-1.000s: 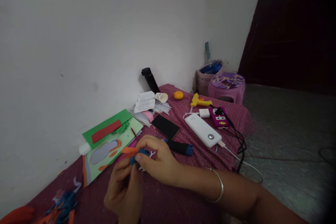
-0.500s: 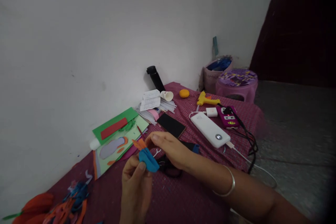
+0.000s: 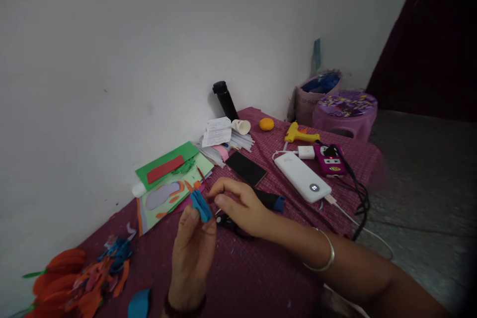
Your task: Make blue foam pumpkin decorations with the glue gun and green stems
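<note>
Left hand (image 3: 194,244) pinching folded blue-and-orange craft piece (image 3: 201,206)
Right hand (image 3: 244,208) half open, loosely curled, empty, positioned just beside the craft piece.

Rounded silver bangle (image 3: 331,253) right; dark wristband (image 3: 185,312) left.

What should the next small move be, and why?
I'd probably bring the right hand in to steady the upper end of the blue piece, near its orange tips: the left hand pinches only the lower part, and the right hand, close beside, appears to hold nothing.
</note>
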A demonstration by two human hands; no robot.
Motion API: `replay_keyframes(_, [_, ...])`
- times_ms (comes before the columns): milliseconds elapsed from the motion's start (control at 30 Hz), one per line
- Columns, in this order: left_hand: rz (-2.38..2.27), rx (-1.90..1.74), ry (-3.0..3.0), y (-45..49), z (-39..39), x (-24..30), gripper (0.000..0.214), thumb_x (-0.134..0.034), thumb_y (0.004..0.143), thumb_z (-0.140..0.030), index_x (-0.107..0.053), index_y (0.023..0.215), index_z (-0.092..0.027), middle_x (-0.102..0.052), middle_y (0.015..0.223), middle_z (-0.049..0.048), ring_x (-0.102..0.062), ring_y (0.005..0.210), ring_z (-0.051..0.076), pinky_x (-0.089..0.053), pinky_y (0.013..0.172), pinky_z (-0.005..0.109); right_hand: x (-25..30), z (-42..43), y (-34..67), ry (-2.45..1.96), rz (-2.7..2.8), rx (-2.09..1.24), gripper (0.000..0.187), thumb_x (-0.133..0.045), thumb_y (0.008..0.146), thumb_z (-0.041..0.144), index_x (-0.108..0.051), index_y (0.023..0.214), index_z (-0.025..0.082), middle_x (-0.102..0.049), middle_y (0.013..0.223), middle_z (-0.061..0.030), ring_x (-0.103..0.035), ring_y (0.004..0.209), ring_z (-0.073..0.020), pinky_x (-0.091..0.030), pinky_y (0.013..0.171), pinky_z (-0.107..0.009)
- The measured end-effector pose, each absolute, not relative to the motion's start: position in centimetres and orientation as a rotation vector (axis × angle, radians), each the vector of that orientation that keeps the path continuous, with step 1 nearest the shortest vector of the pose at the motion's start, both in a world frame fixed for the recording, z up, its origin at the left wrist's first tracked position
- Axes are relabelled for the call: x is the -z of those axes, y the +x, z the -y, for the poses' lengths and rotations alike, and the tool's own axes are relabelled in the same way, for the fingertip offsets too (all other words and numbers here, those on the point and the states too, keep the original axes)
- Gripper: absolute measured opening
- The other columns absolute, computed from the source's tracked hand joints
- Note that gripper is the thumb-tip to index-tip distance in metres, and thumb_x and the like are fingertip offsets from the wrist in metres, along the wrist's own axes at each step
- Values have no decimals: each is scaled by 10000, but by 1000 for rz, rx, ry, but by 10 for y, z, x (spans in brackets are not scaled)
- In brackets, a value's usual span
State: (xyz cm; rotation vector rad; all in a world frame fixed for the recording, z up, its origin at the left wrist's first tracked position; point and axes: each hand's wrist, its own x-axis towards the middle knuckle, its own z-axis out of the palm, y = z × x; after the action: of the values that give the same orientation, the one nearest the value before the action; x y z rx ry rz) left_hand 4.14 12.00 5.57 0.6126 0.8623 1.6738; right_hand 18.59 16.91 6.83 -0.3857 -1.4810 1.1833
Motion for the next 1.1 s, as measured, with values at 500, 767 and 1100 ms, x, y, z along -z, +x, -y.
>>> replay_keyframes(500, [-1070,-1776,1003,34,-120,-63,245,-823,640,-270,-604,586,-173,-564,576,-47,-522,546,75,-464,538,177,-64,-159,178,-519,1681,-698,103,-581,839,303,-554,813,207,-632,771,-10,-572,765,-163,-395,762,-326])
replay_keyframes(767, [-1290,-1960,1342,29,-114,-62,155,-776,687,-196,-631,633,-181,-656,725,-17,-609,680,109,-511,637,209,-66,-159,178,-548,1652,-743,32,-554,818,186,-561,789,199,-624,755,-8,-571,742,-150,-406,727,-309])
replay_keyframes(1100, [-1408,-1921,1767,31,-106,-61,112,-766,693,-149,-666,694,-201,-696,829,13,-653,758,150,-536,665,257,-71,-161,182,-489,1532,-952,80,-556,762,172,-592,832,168,-634,797,-31,-586,746,-149,-460,710,-281])
